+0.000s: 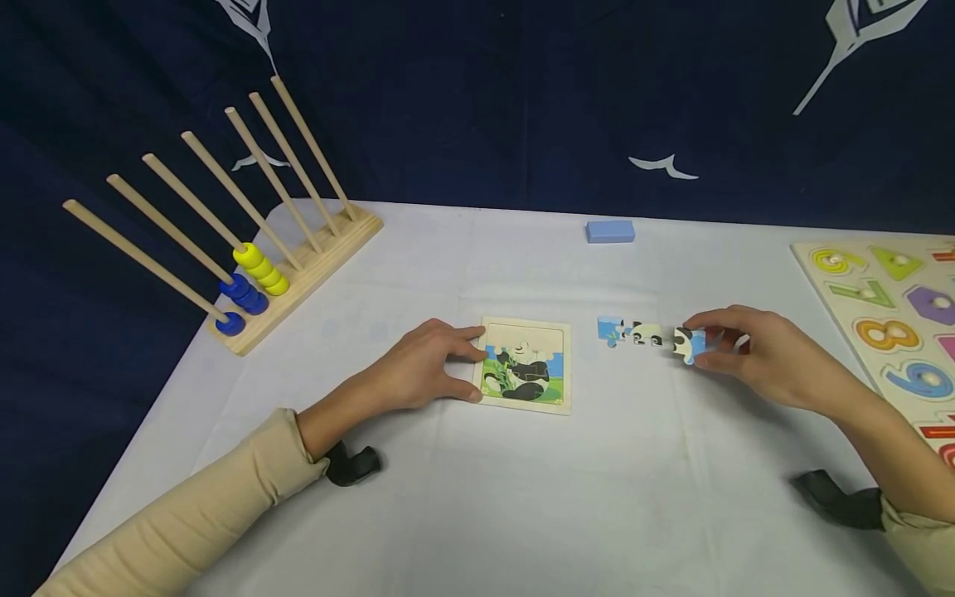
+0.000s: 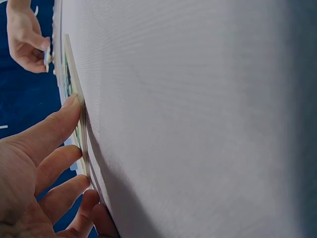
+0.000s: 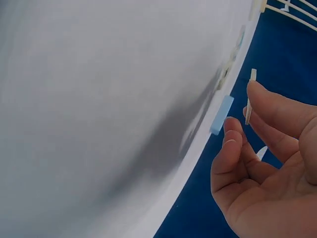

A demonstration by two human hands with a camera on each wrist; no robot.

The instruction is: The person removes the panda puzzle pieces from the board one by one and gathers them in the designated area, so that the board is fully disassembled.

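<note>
A small wooden panda jigsaw board (image 1: 522, 406) lies flat on the white table, its lower part filled and bare wood showing along the top of its recess. My left hand (image 1: 421, 365) rests at the board's left edge, thumb near the lower corner and fingers higher up; in the left wrist view the thumb (image 2: 54, 126) lies against the rim. To the right, my right hand (image 1: 768, 352) pinches a blue, black and white puzzle piece (image 1: 687, 344), held above the table in the right wrist view. Beside it lie a blue puzzle piece (image 1: 608, 330) and a panda-face puzzle piece (image 1: 646, 335).
A wooden peg abacus (image 1: 313, 269) with blue and yellow rings stands at the back left. A light blue block (image 1: 610, 231) lies near the back edge. At the right is a number-and-shape peg board (image 1: 858, 311). A dark blue curtain (image 1: 477, 99) hangs behind.
</note>
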